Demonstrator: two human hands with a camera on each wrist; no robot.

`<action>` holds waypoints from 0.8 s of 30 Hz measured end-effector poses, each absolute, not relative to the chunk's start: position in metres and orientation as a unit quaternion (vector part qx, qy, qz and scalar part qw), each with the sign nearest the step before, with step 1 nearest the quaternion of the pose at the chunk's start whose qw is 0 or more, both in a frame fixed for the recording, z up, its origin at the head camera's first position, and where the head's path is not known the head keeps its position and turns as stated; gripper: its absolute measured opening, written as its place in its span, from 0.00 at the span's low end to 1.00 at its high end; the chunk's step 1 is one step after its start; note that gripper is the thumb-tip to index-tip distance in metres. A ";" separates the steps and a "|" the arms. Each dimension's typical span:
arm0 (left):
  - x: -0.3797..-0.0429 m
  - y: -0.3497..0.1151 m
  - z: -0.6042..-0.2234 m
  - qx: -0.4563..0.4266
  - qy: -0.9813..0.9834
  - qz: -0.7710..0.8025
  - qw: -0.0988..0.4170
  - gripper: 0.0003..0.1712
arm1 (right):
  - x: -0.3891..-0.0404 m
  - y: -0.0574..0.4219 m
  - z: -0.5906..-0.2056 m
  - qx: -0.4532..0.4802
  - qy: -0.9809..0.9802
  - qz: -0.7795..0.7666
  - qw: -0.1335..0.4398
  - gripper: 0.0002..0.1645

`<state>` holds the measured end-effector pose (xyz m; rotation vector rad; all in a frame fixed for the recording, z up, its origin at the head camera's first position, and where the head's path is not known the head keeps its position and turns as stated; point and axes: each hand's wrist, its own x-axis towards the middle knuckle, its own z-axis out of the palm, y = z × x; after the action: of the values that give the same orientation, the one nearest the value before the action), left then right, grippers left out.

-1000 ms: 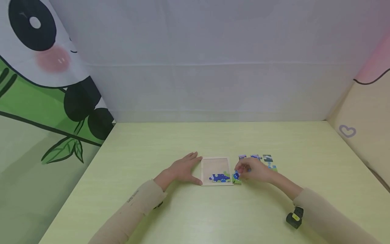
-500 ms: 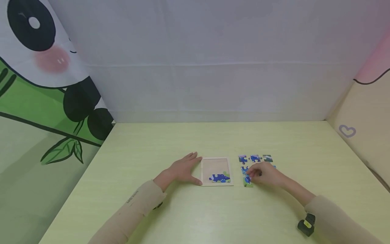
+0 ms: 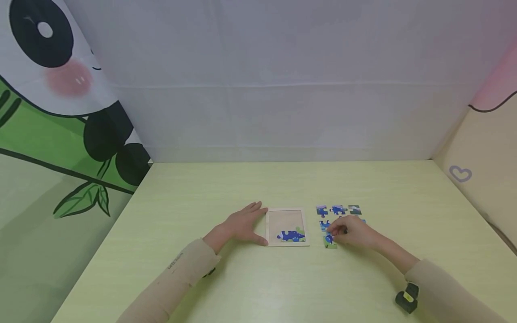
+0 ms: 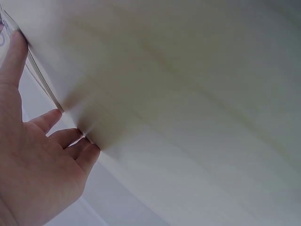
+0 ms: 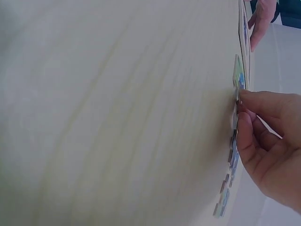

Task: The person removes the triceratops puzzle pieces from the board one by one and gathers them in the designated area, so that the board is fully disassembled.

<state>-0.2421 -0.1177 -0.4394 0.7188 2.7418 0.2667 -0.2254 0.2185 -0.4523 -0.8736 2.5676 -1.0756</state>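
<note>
The wooden puzzle frame (image 3: pixel 287 246) lies on the table, with joined blue and green jigsaw pieces (image 3: pixel 292 235) along its lower right. My left hand (image 3: pixel 244 224) is spread at the frame's left side; its thumb and index finger touch that edge near the two corners, as the left wrist view (image 4: pixel 44 174) also shows. To the right of the frame, my right hand (image 3: pixel 352 230) pinches a blue and green jigsaw piece (image 3: pixel 330 244) low at the table. In the right wrist view, thumb and forefinger meet at the near end of this piece (image 5: pixel 238 70).
Several loose jigsaw pieces lie right of the frame: a back row with a blue piece (image 3: pixel 322 210), another blue piece (image 3: pixel 338 209) and a dark green piece (image 3: pixel 354 209), plus others partly hidden behind my right hand. A pale wall (image 3: pixel 282 121) closes off the table's far edge.
My right hand has moved right, away from the frame, and the blue and green jigsaw piece has come with it. My left hand has stayed at the frame.
</note>
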 end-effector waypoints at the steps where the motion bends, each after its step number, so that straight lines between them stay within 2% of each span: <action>1: -0.242 -0.118 -0.440 0.250 0.953 0.092 0.147 0.58 | -0.225 0.219 -0.452 -0.298 0.874 -0.367 0.112 0.10; 17: -0.242 -0.117 -0.440 0.250 0.953 0.085 0.147 0.58 | -0.229 0.219 -0.448 -0.303 0.874 -0.356 0.130 0.10; 24: -0.242 -0.117 -0.439 0.249 0.954 0.085 0.145 0.57 | -0.237 0.205 -0.442 -0.314 0.875 -0.347 0.127 0.11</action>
<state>-0.2423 -0.1167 -0.4393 0.7181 2.7472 0.2461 -0.2365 0.2050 -0.4417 -0.9125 2.5450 -1.0111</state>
